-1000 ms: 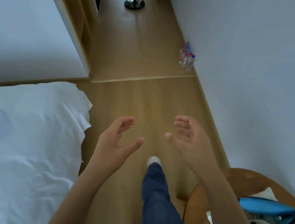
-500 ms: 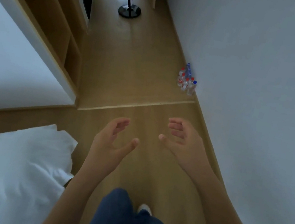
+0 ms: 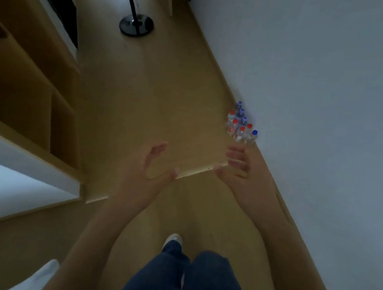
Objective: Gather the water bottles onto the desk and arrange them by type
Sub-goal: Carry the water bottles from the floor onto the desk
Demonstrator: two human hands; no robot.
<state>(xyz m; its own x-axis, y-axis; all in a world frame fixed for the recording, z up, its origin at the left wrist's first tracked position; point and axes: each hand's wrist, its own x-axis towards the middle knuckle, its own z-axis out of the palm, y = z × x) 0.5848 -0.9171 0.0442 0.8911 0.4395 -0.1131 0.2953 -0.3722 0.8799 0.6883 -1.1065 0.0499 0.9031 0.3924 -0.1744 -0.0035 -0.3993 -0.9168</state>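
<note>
Shelving (image 3: 26, 100) in wood at far left, well left of both hands, white bedding corner (image 3: 45, 272) below it. Left hand (image 3: 146, 175) raised over wood floor (image 3: 142, 100), fingers loosely spread, thumb out, holding nothing. Black stand base (image 3: 136, 25) on floor far beyond the fingertips. Jeans leg (image 3: 176, 285) and white shoe (image 3: 174, 238) below, between the forearms. Right hand (image 3: 244, 172) also empty, fingers relaxed, slightly curled. Water bottles (image 3: 241, 126): small clear plastic cluster, upright, some red caps with red labels, some blue caps, on floor against white wall (image 3: 322, 91). Cluster sits just beyond right fingertips in view, not touched; well right of left fingers.
</note>
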